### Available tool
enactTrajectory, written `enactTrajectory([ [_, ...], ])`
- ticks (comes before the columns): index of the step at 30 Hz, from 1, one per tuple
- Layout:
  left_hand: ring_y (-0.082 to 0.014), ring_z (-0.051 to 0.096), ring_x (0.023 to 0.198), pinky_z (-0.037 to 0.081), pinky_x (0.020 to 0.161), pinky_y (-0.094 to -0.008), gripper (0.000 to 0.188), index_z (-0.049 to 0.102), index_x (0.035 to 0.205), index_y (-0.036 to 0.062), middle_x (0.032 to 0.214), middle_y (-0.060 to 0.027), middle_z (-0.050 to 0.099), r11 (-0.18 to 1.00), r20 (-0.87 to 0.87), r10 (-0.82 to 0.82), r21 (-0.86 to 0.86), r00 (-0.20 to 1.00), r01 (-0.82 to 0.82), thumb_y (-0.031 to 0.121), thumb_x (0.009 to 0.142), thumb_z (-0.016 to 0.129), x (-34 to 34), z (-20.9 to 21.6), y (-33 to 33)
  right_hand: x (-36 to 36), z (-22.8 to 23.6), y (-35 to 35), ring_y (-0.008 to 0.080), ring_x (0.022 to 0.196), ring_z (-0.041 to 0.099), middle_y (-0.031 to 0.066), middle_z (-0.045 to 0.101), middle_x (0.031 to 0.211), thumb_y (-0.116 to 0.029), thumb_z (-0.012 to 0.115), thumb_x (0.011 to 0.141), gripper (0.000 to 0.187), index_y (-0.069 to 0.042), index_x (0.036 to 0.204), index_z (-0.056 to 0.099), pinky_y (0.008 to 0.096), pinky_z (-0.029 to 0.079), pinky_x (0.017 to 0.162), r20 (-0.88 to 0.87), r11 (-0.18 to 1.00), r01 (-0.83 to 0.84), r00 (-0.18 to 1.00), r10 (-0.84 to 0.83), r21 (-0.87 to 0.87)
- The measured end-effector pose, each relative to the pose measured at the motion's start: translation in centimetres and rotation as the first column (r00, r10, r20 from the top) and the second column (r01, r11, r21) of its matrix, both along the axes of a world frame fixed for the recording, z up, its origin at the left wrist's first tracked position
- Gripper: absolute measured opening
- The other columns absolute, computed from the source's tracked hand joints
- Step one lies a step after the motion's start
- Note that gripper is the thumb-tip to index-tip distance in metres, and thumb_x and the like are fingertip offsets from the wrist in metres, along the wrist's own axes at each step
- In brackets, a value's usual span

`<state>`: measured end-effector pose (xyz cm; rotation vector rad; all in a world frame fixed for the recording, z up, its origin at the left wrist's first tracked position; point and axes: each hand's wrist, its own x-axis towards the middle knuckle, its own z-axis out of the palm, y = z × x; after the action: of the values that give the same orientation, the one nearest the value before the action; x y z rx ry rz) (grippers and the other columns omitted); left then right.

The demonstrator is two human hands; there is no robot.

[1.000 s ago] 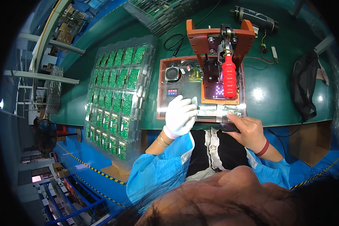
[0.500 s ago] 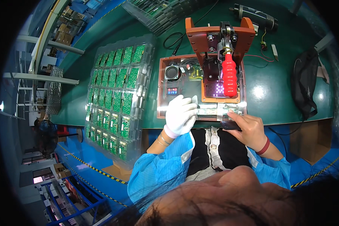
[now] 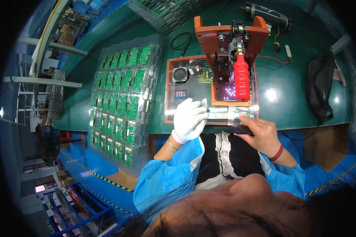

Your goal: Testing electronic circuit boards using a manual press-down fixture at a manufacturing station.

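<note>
My left hand (image 3: pixel 189 118), in a white glove, rests on a small green circuit board strip (image 3: pixel 220 115) at the front edge of an orange test fixture (image 3: pixel 209 91). My bare right hand (image 3: pixel 261 134) grips a dark handheld tool (image 3: pixel 242 128) at the right end of that strip. A red lever handle (image 3: pixel 241 77) stands upright on the fixture above a lit purple pad. A small red-and-blue digital readout (image 3: pixel 180 94) and a round speaker (image 3: pixel 180 74) sit on the fixture's left side.
Clear trays of several green circuit boards (image 3: pixel 120 98) lie on the green bench (image 3: pixel 288 94) to the left. A black bag (image 3: pixel 320 85) sits at the right. A dark cylindrical tool (image 3: pixel 267 15) and cables lie at the back. Blue floor with striped tape below.
Both hands stay at the fixture's front edge; my left hand has shifted very slightly. Nothing was picked up or let go.
</note>
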<state>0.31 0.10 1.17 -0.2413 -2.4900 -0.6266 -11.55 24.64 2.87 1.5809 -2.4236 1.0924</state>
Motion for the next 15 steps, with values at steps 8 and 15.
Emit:
enactTrajectory([
  [8,-0.0304,0.062,0.093,0.045,0.095,-0.0467,0.017,0.068,0.082,0.0059,0.093,-0.0078,0.069,0.999,0.018,-0.029,0.030,0.999,0.029,0.005,0.066,0.065,-0.18,-0.14,-0.26,-0.04,0.02,-0.06,0.0190,0.052,0.056,0.0082,0.070,0.078,-0.016,0.084,0.065,0.049,-0.005,0.110,0.067,0.0283,0.046,0.053,0.008,1.000,0.004,1.000,-0.004,-0.004],
  [15,-0.0304,0.062,0.091,0.045,0.094,-0.0463,0.017,0.067,0.082,0.0056,0.092,-0.0082,0.069,0.999,0.046,-0.040,0.035,0.998,0.039,0.005,0.065,0.064,-0.30,0.11,-0.27,-0.07,-0.09,-0.01,0.0181,0.051,0.055,0.0079,0.069,0.075,-0.014,0.085,0.064,0.051,-0.004,0.110,0.068,0.0278,0.045,0.051,0.020,1.000,0.005,1.000,-0.005,0.007],
])
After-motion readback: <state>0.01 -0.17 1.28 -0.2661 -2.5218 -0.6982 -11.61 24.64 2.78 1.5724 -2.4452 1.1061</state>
